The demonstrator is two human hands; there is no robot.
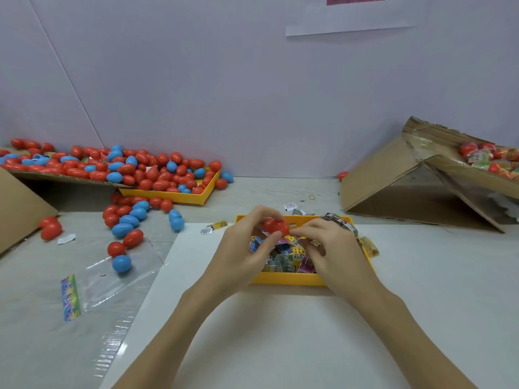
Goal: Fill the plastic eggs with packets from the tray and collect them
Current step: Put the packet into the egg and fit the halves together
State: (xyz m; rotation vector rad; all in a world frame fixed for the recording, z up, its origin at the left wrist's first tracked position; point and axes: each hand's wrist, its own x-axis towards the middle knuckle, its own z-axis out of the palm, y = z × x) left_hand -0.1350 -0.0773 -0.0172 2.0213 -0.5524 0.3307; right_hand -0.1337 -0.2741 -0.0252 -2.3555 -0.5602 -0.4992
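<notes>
My left hand (243,248) grips a red plastic egg (276,226) over the yellow packet tray (286,279). My right hand (330,242) meets it from the right, fingertips pinching at the egg's right side; what they pinch is hidden. Several small printed packets (283,261) fill the tray under both hands. Many red and blue eggs (157,171) are heaped on a cardboard flap and in a second yellow tray (179,198) at the back left. More loose eggs (129,220) trail across the table towards me.
A tipped cardboard box (398,186) lies at the right, with bagged eggs (488,161) on its upper flap. An empty clear plastic bag (112,276) with one blue egg (121,263) on it lies at the left. Stray packets (216,226) sit beside the tray. A white sheet (280,332) covers the table.
</notes>
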